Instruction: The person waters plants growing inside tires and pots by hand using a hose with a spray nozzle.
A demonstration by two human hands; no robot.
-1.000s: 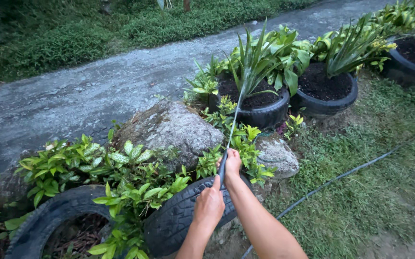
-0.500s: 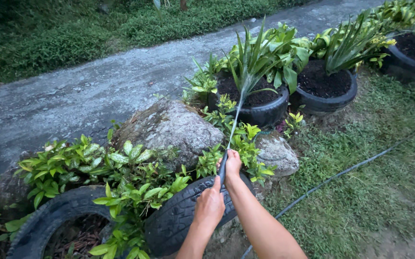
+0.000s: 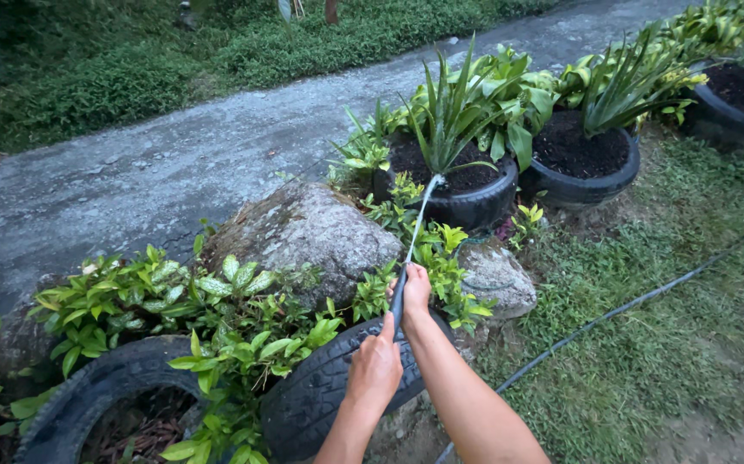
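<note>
Both hands grip a dark hose (image 3: pixel 399 301). The right hand (image 3: pixel 417 292) is in front, its fingers (image 3: pixel 423 280) curled tight round the hose end, from which a thin stream of water (image 3: pixel 419 215) arcs up to the soil of a tyre planter (image 3: pixel 466 202) with spiky green leaves. The left hand (image 3: pixel 375 369) sits just behind, fingers wrapped shut on the same hose, knuckles up. The hose runs between the two hands, above a black tyre (image 3: pixel 320 391), near a big grey rock (image 3: pixel 307 228) and leafy plants (image 3: pixel 243 344). More hose (image 3: pixel 630 305) lies across the grass (image 3: pixel 647 361).
</note>
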